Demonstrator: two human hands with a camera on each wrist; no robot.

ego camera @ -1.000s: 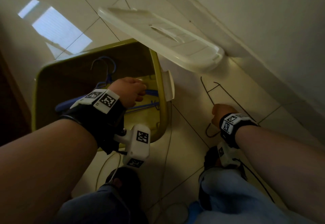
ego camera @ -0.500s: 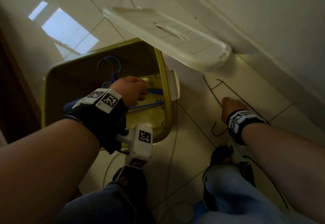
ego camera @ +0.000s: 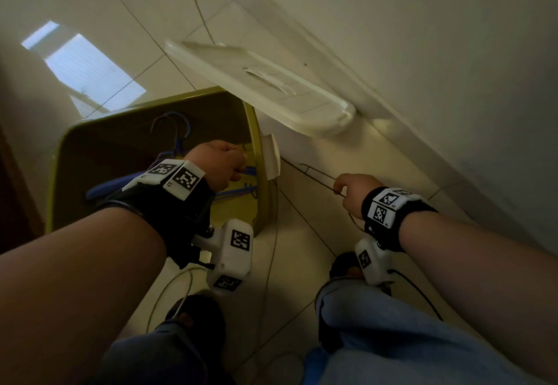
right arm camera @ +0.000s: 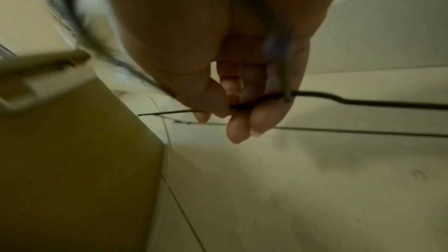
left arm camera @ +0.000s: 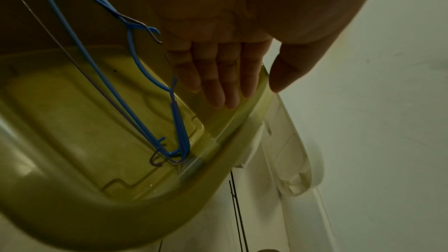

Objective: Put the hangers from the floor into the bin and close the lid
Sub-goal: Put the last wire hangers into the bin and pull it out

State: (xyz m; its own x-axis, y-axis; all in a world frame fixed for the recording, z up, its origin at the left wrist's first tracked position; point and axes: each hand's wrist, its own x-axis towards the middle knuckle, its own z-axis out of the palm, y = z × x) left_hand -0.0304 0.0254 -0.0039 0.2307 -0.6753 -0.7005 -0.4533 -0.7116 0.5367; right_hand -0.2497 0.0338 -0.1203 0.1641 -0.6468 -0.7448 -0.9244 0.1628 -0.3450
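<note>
An olive-yellow bin (ego camera: 151, 106) stands open on the tiled floor, with blue hangers (ego camera: 178, 131) and a thin dark wire one inside. In the left wrist view the blue hangers (left arm camera: 135, 76) lean into the bin's corner. My left hand (ego camera: 223, 161) holds the bin's right rim (left arm camera: 242, 122), fingers (left arm camera: 218, 76) inside and thumb outside. To the right of the bin my right hand (ego camera: 347, 188) pinches a black wire hanger (ego camera: 317, 173), lifted off the floor. The right wrist view shows the hanger's wire (right arm camera: 363, 102) between thumb and fingers (right arm camera: 242, 125). The white lid (ego camera: 271, 88) leans against the wall behind.
A white latch (ego camera: 271, 156) sticks out from the bin's right rim. The wall (ego camera: 422, 67) runs along the right. A thin white cable (ego camera: 271, 248) trails over the floor by my feet. A dark wooden panel (ego camera: 12, 188) stands at the far left.
My right hand has taken hold of the black wire hanger and raised it off the floor, moving it up towards the bin. My left hand has stayed on the bin's rim.
</note>
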